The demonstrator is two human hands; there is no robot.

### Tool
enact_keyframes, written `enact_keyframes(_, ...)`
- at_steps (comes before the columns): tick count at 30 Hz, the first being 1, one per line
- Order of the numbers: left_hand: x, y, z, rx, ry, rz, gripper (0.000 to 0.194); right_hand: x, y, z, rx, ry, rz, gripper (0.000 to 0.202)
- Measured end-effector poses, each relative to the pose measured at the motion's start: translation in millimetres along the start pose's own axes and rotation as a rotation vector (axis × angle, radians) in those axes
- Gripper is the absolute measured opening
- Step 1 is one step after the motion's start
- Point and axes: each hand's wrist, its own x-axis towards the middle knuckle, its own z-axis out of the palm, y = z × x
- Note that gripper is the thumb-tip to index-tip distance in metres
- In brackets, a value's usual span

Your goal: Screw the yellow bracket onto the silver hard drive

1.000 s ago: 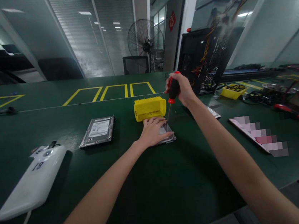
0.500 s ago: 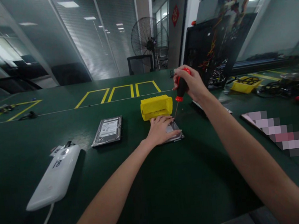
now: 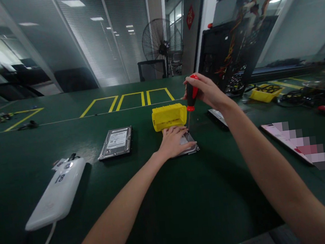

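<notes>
My left hand lies flat with spread fingers over a hard drive, pressing it against the table and covering much of it. In my right hand is a red and black screwdriver, gripped by its handle. The shaft points down, and its tip meets the far right part of that drive. Right behind the drive a yellow plastic bin rests on its side, its opening facing me. A second hard drive lies label up to the left. Partly behind my right forearm is another hard drive.
On the green table, a white device marked 18 with a cable lies left. A pink flat object, partly blurred out, lies right. Farther right are a yellow bin and cables. An open computer case stands behind.
The screwdriver handle has swung slightly left and stands more upright, with my right hand moving along. My left hand stays on the drive. The view has shifted a little.
</notes>
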Motion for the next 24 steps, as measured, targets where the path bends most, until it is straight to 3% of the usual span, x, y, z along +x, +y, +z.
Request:
enact_keyframes(6,0.7,-0.6,2.5,0.008,0.017,0.000,0.072,-2.9,-1.8,-0.6,-0.055,0.079,-0.021,0.036)
enact_keyframes(14,-0.2,-0.4,0.1,-0.019,0.007,0.004,0.074,-1.0,1.6,0.9,-0.018,0.081,-0.025,0.036)
enact_keyframes(20,0.0,0.4,-0.5,-0.017,0.003,0.000,0.073,1.8,0.2,1.7,0.054,0.038,0.046,0.055)
enact_keyframes(24,-0.3,1.1,-1.2,-0.010,-0.008,-0.008,0.072,2.6,1.3,-0.4,0.046,0.024,0.040,0.057)
